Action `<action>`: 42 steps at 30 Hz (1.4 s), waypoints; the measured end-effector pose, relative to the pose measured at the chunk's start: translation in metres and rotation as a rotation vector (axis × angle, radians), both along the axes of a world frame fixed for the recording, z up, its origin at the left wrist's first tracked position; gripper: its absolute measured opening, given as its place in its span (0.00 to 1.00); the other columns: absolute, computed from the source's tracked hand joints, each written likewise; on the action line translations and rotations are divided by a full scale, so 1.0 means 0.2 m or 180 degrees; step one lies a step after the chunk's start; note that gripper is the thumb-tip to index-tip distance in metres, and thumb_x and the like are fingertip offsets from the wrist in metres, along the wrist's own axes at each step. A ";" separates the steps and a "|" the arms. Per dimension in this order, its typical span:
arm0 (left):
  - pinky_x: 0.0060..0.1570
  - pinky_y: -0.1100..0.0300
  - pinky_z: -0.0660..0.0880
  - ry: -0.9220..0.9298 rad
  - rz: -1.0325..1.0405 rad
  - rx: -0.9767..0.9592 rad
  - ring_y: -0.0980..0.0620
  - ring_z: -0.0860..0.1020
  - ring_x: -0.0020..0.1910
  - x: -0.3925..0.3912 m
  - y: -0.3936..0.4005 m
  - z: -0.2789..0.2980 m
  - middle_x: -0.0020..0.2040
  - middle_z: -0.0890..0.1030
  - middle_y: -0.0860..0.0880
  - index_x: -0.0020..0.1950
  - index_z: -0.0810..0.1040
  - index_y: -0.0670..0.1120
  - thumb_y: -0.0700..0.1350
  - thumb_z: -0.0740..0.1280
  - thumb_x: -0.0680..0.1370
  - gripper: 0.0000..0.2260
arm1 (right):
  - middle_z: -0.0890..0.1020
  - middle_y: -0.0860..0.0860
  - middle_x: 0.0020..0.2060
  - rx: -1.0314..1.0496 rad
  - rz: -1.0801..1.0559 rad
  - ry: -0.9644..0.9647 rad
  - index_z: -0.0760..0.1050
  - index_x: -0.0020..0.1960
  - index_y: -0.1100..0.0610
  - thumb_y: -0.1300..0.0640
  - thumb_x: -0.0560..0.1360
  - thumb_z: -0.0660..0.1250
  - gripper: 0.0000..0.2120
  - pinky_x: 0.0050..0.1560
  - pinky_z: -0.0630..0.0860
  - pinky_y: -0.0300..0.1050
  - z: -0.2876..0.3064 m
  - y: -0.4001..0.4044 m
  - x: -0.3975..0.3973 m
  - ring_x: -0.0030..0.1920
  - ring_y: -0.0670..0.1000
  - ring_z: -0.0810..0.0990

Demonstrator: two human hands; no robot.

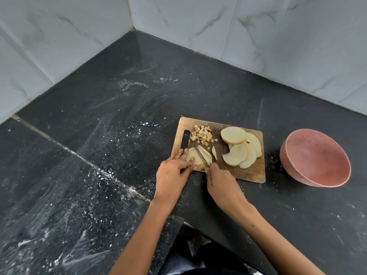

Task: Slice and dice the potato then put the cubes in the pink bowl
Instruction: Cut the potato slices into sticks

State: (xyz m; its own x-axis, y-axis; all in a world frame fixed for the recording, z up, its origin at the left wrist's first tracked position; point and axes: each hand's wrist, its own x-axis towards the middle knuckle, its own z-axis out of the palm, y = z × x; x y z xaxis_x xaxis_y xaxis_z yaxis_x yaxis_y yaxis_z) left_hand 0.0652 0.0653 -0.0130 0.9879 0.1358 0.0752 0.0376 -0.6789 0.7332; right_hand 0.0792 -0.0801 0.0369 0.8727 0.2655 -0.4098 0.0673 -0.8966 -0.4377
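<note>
A wooden cutting board (pixel 252 171) lies on the black counter. On its right side sits a pile of round potato slices (pixel 239 147). Small potato cubes (pixel 202 134) are heaped near the board's handle slot. My left hand (pixel 174 171) presses its fingers on a potato slice (pixel 193 156) at the board's near left corner. My right hand (pixel 220 181) grips a knife (pixel 202 156) whose blade runs across that slice, with cut strips (pixel 206 153) beside it. The pink bowl (pixel 315 157) stands empty to the right of the board.
The black stone counter (pixel 119 116) runs into a corner of white marble-tiled walls (pixel 258 26). White dust and scuffs cover its left part. The counter's front edge runs just below my forearms.
</note>
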 end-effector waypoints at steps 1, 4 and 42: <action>0.68 0.67 0.61 0.0004 -0.0004 -0.0012 0.54 0.69 0.69 0.00 0.00 0.00 0.65 0.75 0.48 0.56 0.83 0.45 0.42 0.72 0.75 0.10 | 0.75 0.53 0.38 -0.0013 0.0032 -0.0014 0.64 0.48 0.56 0.50 0.84 0.49 0.12 0.39 0.71 0.49 0.00 -0.01 0.00 0.40 0.55 0.76; 0.67 0.71 0.59 0.0004 -0.0020 -0.0009 0.54 0.69 0.69 0.00 0.00 0.00 0.65 0.76 0.48 0.55 0.83 0.45 0.42 0.72 0.75 0.10 | 0.75 0.53 0.36 -0.0060 0.0140 -0.0049 0.63 0.47 0.55 0.50 0.84 0.48 0.12 0.39 0.72 0.51 0.01 -0.03 0.00 0.39 0.56 0.76; 0.68 0.67 0.64 -0.0031 0.0155 -0.0160 0.53 0.72 0.67 -0.02 -0.04 0.01 0.65 0.76 0.46 0.58 0.82 0.42 0.41 0.76 0.70 0.16 | 0.77 0.51 0.37 0.0482 -0.0291 0.0444 0.72 0.45 0.57 0.50 0.83 0.52 0.15 0.38 0.72 0.45 0.05 -0.12 -0.01 0.35 0.48 0.74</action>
